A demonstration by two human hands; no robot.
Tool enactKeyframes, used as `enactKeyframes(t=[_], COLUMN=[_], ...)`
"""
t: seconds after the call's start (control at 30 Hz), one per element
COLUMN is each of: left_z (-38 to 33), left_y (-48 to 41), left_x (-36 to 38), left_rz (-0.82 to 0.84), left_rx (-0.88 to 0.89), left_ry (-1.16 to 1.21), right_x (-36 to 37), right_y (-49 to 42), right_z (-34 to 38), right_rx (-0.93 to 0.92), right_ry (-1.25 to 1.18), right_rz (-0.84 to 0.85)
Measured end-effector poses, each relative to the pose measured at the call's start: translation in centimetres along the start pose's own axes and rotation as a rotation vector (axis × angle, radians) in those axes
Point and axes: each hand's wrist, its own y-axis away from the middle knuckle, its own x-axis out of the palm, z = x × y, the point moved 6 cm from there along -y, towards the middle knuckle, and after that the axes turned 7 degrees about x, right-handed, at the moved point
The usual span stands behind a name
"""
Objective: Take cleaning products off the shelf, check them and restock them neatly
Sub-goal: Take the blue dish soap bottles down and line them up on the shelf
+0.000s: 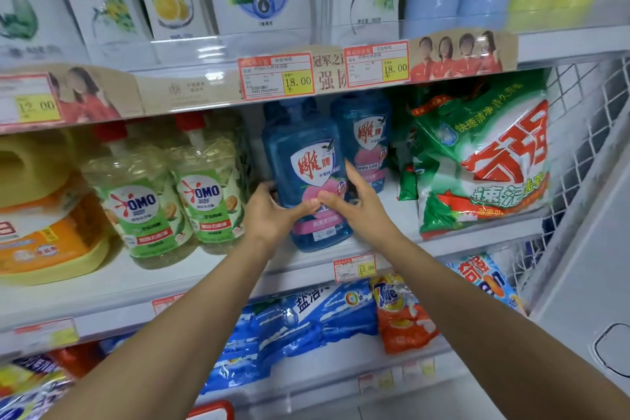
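The left hand (269,211) and right hand (354,206) are clasping the front blue bottle (306,153) on the shelf (238,271); a second blue bottle (364,133) is standing behind, two OMO bottles (143,201) alongside.

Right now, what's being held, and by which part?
The front blue bottle, gripped around its lower body by both hands: left hand on its left side, right hand on its right side, thumbs meeting on its front.
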Motion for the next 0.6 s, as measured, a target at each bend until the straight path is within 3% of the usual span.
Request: enactKeyframes(t=[0.27,0.5,0.6], left_z=[-0.6,0.7,1.7], left_y=[0.7,-0.2,0.2], left_x=[1.7,5.9,6.6], left_rz=[0.056,0.16,0.137], left_rx=[-0.024,-0.135,-0.119], left_ry=[0.226,0.472,0.522], right_x=[-2.1,-6.0,-6.4], right_y=[-0.7,-4.4,-4.0], right_z=[1.0,1.5,1.5], right_rx=[-0.088,-0.148,-0.208], right_ry=[0.088,0.542,0.586], right_rz=[0.006,0.001,0.015])
